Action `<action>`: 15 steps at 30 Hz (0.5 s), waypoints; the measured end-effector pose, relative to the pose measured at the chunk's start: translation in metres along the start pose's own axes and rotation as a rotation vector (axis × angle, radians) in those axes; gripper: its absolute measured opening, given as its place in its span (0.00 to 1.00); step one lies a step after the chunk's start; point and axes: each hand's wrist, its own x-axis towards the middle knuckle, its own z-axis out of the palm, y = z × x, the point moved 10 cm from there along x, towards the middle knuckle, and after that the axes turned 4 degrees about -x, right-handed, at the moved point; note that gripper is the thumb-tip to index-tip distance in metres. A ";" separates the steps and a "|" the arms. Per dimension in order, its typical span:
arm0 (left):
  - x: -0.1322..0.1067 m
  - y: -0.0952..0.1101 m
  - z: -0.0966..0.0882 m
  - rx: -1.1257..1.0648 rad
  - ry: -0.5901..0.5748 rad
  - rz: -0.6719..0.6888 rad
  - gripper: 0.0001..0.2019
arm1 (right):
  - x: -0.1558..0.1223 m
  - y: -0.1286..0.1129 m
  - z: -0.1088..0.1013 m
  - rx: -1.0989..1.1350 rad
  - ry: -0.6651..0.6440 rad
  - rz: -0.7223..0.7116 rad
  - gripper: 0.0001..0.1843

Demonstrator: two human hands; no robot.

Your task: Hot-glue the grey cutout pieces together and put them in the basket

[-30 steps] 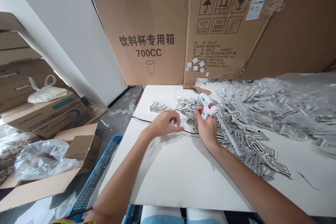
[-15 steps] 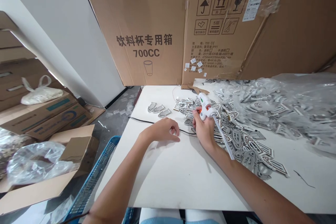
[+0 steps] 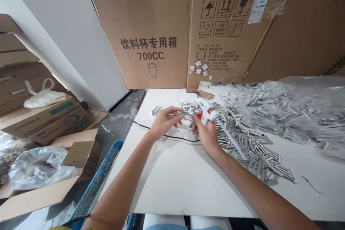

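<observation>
Plainly, we sit with both forearms reaching forward over the white desk (image 3: 167, 179), angled inward so that our hands come near each other close to the glue gun (image 3: 206, 110). Our right hand (image 3: 207, 134) wraps the handle of the glue gun from the near side, its fingers curled firmly around it and the wrist roughly in line with the forearm. The nozzle points away from us, and a translucent glue stick (image 3: 231, 138) trails from the back of the glue gun, above the pile.

Our left hand (image 3: 165, 120) is just left of the glue gun, wrist bent a little upward, fingers pointing toward it. Thumb and forefinger are nearly closed, pinching a thin grey piece (image 3: 185, 113), while the lower fingers curl loosely beneath. That piece lies between our two hands, immediately left of the glue gun; we cannot tell whether the right fingers touch it too.

A black cable (image 3: 178, 137) runs across the desk, on the near side and to the left of the glue gun. Farther left of the glue gun lies one loose cutout (image 3: 155, 110); to its right spreads a pile of grey-and-white cutouts (image 3: 253, 147).
</observation>
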 end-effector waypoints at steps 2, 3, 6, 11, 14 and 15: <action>0.001 0.000 -0.003 -0.010 0.051 0.031 0.20 | -0.001 0.004 0.005 0.065 -0.012 0.043 0.24; 0.001 0.001 -0.005 0.007 0.074 0.054 0.19 | -0.002 0.007 0.006 0.092 -0.013 0.067 0.24; 0.000 0.008 -0.006 0.106 0.133 0.128 0.13 | -0.003 0.012 0.007 0.142 -0.002 0.136 0.27; -0.003 0.010 -0.001 0.223 0.193 0.174 0.09 | -0.005 0.008 0.008 0.150 0.004 0.162 0.27; -0.005 0.012 0.002 0.250 0.225 0.206 0.08 | -0.006 0.004 0.009 0.151 -0.004 0.132 0.25; -0.006 0.012 0.003 0.249 0.231 0.213 0.07 | -0.006 0.004 0.009 0.151 -0.005 0.122 0.25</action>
